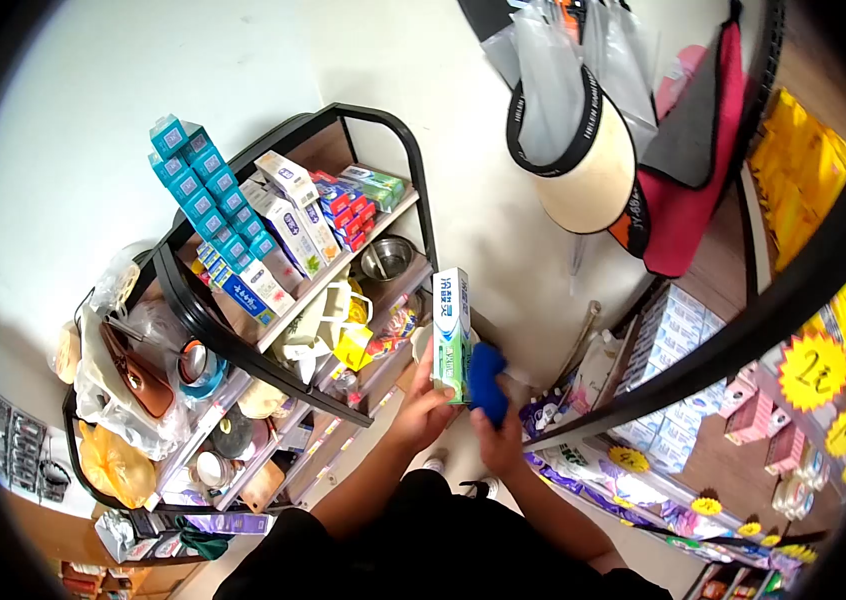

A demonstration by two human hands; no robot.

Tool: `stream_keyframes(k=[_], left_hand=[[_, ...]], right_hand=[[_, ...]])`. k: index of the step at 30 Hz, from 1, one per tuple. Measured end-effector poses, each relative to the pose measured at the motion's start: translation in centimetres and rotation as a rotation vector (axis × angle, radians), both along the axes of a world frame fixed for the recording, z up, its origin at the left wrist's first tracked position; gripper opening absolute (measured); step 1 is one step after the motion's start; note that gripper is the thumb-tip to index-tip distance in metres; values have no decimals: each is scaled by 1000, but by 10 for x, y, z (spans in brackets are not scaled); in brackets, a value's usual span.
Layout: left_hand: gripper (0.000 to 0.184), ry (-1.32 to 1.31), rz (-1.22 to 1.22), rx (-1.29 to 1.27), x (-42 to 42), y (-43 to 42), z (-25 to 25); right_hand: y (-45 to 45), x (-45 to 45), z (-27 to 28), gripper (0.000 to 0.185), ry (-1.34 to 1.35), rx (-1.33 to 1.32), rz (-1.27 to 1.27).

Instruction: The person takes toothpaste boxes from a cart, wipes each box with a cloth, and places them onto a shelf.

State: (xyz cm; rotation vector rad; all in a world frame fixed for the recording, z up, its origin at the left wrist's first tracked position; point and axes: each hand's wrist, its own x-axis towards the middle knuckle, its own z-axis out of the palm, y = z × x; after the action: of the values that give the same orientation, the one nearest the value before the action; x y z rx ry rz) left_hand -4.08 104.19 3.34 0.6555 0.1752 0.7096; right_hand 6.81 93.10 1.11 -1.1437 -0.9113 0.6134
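My left hand (422, 408) is closed around the lower part of a white and green toothpaste box (451, 325), which stands upright in front of me. In my right hand (499, 440) is a blue cloth (488, 384), slightly blurred, its edge against or very near the box's lower right side. On the shelf just beyond, to the left, stand toothpaste boxes (292, 230) in white and purple, red and blue boxes (345, 212), and a green box (373, 186). Stacked teal boxes (205, 190) rise at that shelf's left end.
A metal bowl (388, 259) and a yellow tag (353, 347) are on the lower shelf. Left are plastic bags (121, 465) and a brown bag (139, 376). Sun visors (583, 190) hang on the wall. A black-framed rack (683, 350) with white boxes (671, 370) flanks my right.
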Motion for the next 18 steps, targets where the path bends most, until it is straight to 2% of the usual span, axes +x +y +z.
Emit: stream_keyframes(k=[3,4,8,12,16,17,18], left_hand=[[98,2,-31,41,-8,-22,11],[99,17,-49,51,-11,-27,12],[102,79,-195,25,-22,-45,15],[105,132,-401,72,-45,-62,-6],[107,62,-634,96,-69,-75,-14],[107,62,-686,89,-74,-79,-15],[107,60,-738,84,-78,-84,-14]], right_hand=[[-17,-11,22,45,-455,35,-8],[-23,-17,21,43,-470,43,-54],[-46,-35,19,40,-375,-14,-188],[-60,-46,20,42,-242,-84,-411],[-70,-45,38,41,-170,9,-624],[-76,-45,45,42,-211,18,-662],[-81,-46,49,41,-143,28,-654]])
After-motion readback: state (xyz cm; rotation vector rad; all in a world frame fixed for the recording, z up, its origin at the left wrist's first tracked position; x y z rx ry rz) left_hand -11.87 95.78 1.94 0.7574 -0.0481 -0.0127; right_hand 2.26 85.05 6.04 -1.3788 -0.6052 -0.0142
